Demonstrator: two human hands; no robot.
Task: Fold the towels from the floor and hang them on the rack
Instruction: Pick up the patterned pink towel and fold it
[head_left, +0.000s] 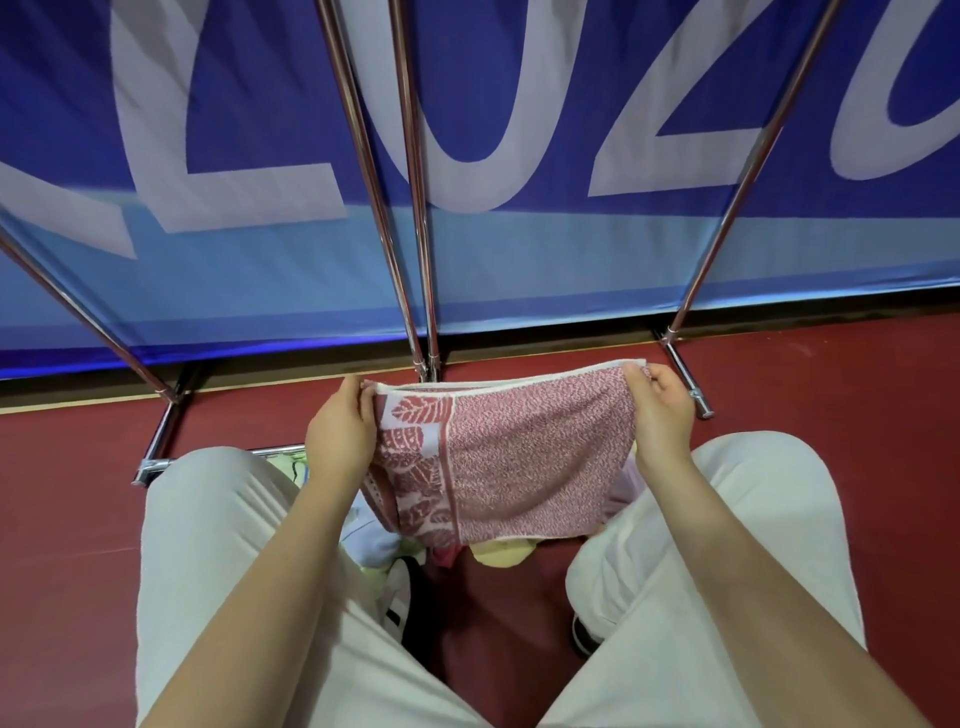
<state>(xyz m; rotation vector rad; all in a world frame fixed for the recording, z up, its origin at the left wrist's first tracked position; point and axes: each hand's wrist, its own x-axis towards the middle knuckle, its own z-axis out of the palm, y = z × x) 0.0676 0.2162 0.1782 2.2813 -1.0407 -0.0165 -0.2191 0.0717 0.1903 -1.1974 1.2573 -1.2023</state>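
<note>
Item, centre of frame: one pink-and-white patterned towel, leaf motif along its left band, held up taut by its top edge between the knees of a squatting person in pale trousers; left hand pinches the upper left corner, right hand pinches the upper right corner, fingers curled over the hem. Beneath it, lower centre: a heap of further towels on the red floor, yellow, light blue and pink parts showing, their number unclear since the held towel hides most of them. Upper half: chrome rack poles rising before a blue banner with large white characters.
</note>
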